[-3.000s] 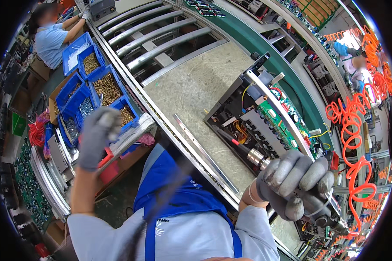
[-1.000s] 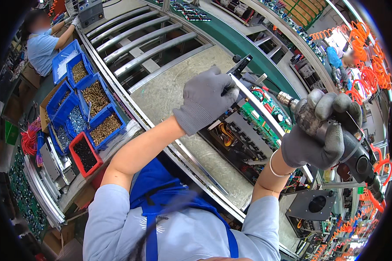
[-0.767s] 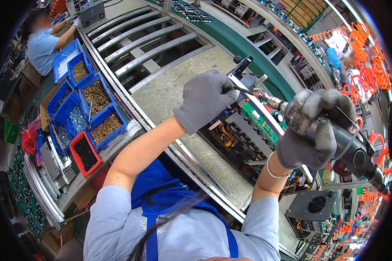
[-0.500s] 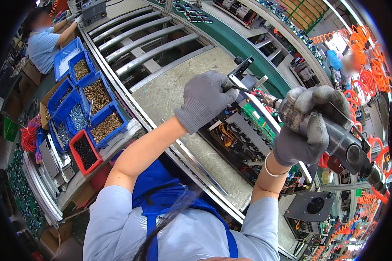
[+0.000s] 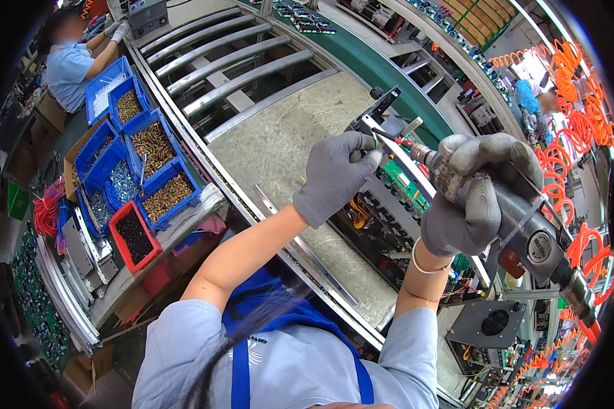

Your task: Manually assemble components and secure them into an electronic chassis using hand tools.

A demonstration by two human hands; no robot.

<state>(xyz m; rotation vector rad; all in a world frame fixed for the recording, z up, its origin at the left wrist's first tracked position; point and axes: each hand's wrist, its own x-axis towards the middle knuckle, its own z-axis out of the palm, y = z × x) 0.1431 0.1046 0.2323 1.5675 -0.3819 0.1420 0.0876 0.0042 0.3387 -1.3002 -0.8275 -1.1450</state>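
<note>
My right hand (image 5: pixel 467 204), in a grey glove, is wrapped round a black pneumatic screwdriver (image 5: pixel 535 238). The tool's metal nose points left, toward the top corner of a silver metal frame (image 5: pixel 416 176). At that corner my left hand (image 5: pixel 338 177), also gloved in grey, has thumb and fingers pinched together close to the thin bit. Whatever lies between those fingertips is too small to make out. Below the frame's bar sits an open electronics chassis with a green circuit board (image 5: pixel 404 187) and yellow wires (image 5: pixel 356 213).
To the left stand blue bins (image 5: pixel 158 151) of brass-coloured and silver screws, plus a red bin (image 5: pixel 135 237) of black ones. Conveyor rollers (image 5: pixel 249 85) run beyond the worktop (image 5: pixel 280 136). A co-worker (image 5: pixel 68 71) sits at far left. Orange coiled air hoses (image 5: pixel 580 129) hang at right.
My left hand has shifted slightly right and toward me, its fingertips now just below the frame's corner. The screwdriver's rear end has swung a little lower and left in my right hand.
</note>
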